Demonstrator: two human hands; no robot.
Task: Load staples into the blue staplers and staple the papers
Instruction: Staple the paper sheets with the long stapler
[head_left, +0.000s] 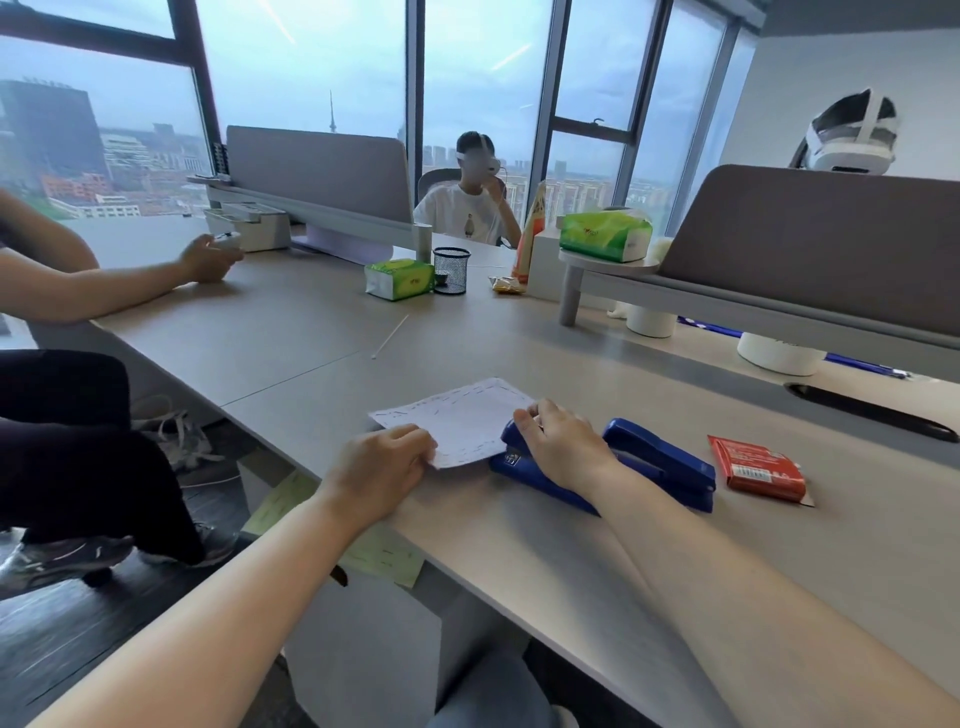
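Observation:
A white paper (457, 421) dotted with staples lies on the grey desk (571, 545) near its front edge. My left hand (379, 467) pinches the paper's near corner. The paper's right edge sits in the jaws of a blue stapler (514, 457), and my right hand (566, 447) presses down on that stapler's top. A second blue stapler (670, 462) lies right behind it, closed. A red staple box (756, 467) rests on the desk to the right of the staplers.
A person's arm (104, 291) rests on the desk at the left, another person sits at the far side. Green tissue packs (399, 279), a mesh pen cup (451, 270), grey dividers (810, 244), white cups (779, 353) and a cable slot (872, 410) lie beyond. Stapled yellow papers (384, 556) lie below the desk edge.

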